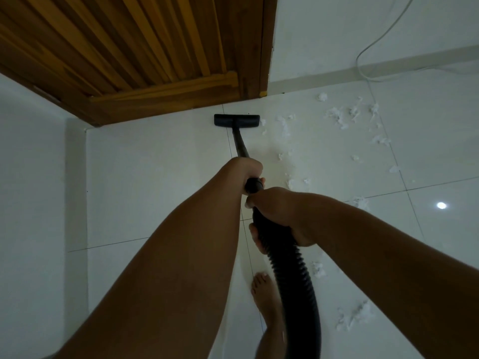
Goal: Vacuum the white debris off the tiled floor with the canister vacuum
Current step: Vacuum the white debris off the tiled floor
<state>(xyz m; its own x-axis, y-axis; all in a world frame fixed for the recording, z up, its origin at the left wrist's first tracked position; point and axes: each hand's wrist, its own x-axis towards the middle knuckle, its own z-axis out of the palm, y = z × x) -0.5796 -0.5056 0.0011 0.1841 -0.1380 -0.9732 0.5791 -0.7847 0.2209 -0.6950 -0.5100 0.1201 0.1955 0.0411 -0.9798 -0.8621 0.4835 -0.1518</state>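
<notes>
A black floor nozzle [236, 120] lies flat on the white tiled floor [160, 182], just in front of a wooden door. Its black wand [240, 143] runs back to my hands. My left hand [246, 169] grips the wand higher up. My right hand [278, 211] grips the handle end where the ribbed black hose [295, 281] begins. White debris [339, 117] is scattered to the right of the nozzle, with more white scraps [353, 316] near my bare foot [264, 294]. The canister is out of view.
The wooden door [134, 47] and its frame stand at the back. White walls close the left side [31, 177] and the back right. A thin white cable [363, 60] hangs down the right wall to the floor.
</notes>
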